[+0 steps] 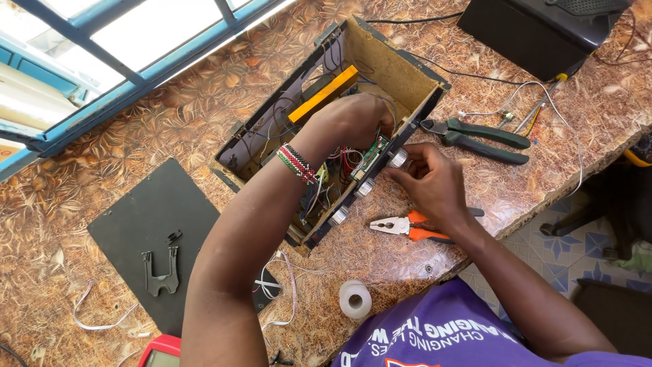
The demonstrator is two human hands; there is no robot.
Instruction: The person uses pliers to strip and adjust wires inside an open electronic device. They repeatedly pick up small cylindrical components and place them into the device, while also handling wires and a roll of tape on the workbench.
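Observation:
An open wooden electronics box (387, 64) lies on the patterned table, with wires, a yellow bar (322, 94) and a small circuit board inside. My left hand (353, 119) reaches into the box, fingers curled around the circuit board near the front panel. A beaded band sits on that wrist. My right hand (428, 178) is outside the front panel, fingers pinched on a silver knob (398, 158). Two more silver knobs (365, 187) stick out of the same panel further down.
Orange-handled pliers (411, 228) lie just below my right hand. Green-handled cutters (479, 139) rest to the right of the box. Also here: a black panel (146, 221) with a bracket, a white tape roll (355, 299), loose wires, a black device (536, 30). Table edge runs at right.

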